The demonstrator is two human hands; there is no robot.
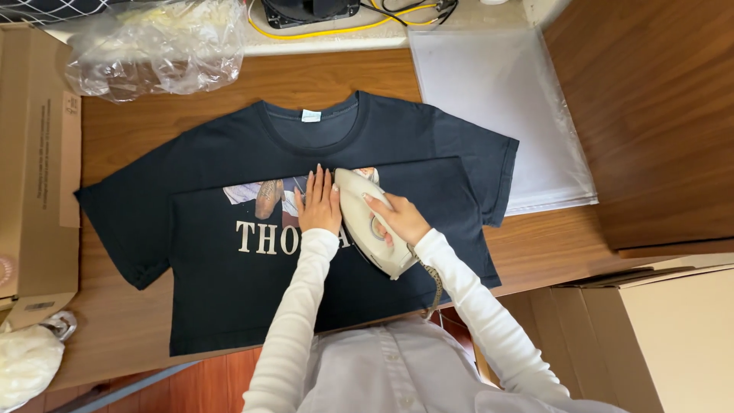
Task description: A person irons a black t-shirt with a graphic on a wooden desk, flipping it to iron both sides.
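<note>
A white iron rests on a dark T-shirt spread across the wooden worktop, its long axis running diagonally, tip pointing away toward the collar. The right hand has its fingers wrapped around the handle; the left hand lies flat, fingers extended, just beside it. Farther off sit a cardboard box, a crumpled plastic bag and a clear sleeve.

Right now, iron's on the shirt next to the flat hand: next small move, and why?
Probably glide the cream-white clothes iron rightward, away from the left hand. The right hand grips its handle; the left hand lies flat beside it on the dark navy printed T-shirt, with open cloth to the right.
</note>
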